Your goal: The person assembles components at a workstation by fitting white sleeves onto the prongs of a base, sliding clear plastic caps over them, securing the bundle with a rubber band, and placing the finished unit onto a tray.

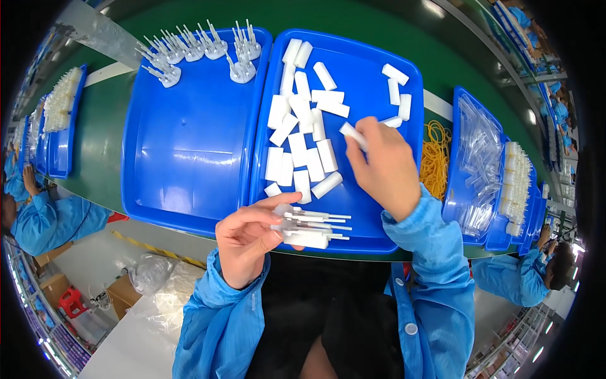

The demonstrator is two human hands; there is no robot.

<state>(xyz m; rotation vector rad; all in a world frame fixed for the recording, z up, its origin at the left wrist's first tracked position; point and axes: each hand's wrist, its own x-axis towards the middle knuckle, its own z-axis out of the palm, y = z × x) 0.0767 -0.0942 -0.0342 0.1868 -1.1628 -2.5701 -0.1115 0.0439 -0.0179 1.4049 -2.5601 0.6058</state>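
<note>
Head: white cylinder (352,135), pronged part (305,217)

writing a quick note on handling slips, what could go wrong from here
The white piece pokes out from the fingers of the right hand, so it might slip and drop among the loose white pieces.

The left hand holds the pronged part with its thin prongs sticking out; a knock could bend one.

That part is near the close edge of the right-hand blue tray, so if let slip it might fall outside.
</note>
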